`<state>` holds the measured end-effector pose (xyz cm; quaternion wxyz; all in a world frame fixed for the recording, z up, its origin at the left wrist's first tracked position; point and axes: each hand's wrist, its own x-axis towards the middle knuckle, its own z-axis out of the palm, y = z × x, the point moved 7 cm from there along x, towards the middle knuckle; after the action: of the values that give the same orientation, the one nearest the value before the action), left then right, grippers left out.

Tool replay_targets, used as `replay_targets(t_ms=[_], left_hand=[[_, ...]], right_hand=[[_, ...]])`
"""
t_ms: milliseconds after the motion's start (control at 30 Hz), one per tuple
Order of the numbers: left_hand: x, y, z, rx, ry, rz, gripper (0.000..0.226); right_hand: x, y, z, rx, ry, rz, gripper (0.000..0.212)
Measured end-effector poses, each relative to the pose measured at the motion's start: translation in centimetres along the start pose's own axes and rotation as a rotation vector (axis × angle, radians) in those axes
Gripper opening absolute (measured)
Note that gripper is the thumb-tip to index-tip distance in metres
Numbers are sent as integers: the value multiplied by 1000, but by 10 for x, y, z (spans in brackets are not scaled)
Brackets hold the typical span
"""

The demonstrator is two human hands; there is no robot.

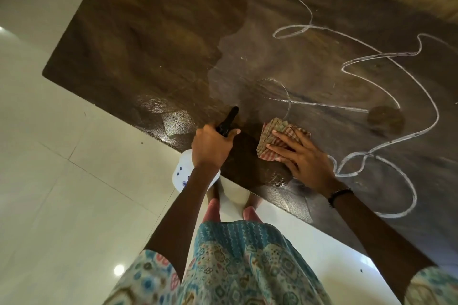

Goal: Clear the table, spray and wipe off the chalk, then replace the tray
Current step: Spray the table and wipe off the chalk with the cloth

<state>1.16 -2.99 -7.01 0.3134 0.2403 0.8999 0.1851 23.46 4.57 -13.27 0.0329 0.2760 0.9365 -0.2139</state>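
My left hand [212, 143] grips a spray bottle [184, 176] with a white body and a black nozzle head, the nozzle pointing over the near edge of the dark wooden table [148, 44]. My right hand [301, 157] presses flat, fingers straight, on a folded striped cloth [272, 132] lying on the table near that edge. White chalk lines [371, 62] loop across the right half of the tabletop. The left half looks darker and free of chalk, with a wet sheen near the middle.
A round dark mark [385, 119] sits on the table beside the chalk lines. Glossy white floor tiles [62, 168] surround the table at the left and below. My feet [230, 210] stand at the table's near edge.
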Motion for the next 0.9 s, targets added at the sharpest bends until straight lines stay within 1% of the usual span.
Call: replay_targets(t_ms=[67, 167, 233, 333, 400, 500, 633, 700, 767, 833, 867, 900], left_hand=[[4, -2, -2, 4, 9, -10, 55], [14, -5, -5, -50, -10, -31, 54], [21, -7, -11, -93, 13, -45, 52], [31, -9, -18, -87, 27, -62, 52], [37, -9, -18, -110, -10, -70, 49], [48, -4, -19, -215, -73, -58, 38], [64, 0, -30, -295, -69, -73, 37], [70, 5, -35, -287, -58, -76, 37], [75, 8, -39, -256, -67, -68, 38], [79, 10, -43, -225, -86, -50, 44], [82, 9, -45, -231, -94, -49, 47], [85, 7, -47, -246, -100, -51, 45]], right_hand=[[0, -1, -3, 7, 10, -19, 41], [3, -1, -6, 11, 38, -49, 40], [8, 4, -8, 6, 48, -50, 40], [23, 17, -14, -15, 38, -22, 40], [41, 22, -21, -9, 35, 13, 42], [81, 21, -37, -12, 75, 42, 43], [155, -11, -41, -71, 86, 31, 46], [181, -37, -33, -86, 53, -5, 41], [184, -63, -26, -82, 71, -95, 34], [163, -76, -25, -104, 92, -222, 35], [150, -73, -25, -123, 77, -269, 36], [136, -64, -22, -140, 46, -306, 38]])
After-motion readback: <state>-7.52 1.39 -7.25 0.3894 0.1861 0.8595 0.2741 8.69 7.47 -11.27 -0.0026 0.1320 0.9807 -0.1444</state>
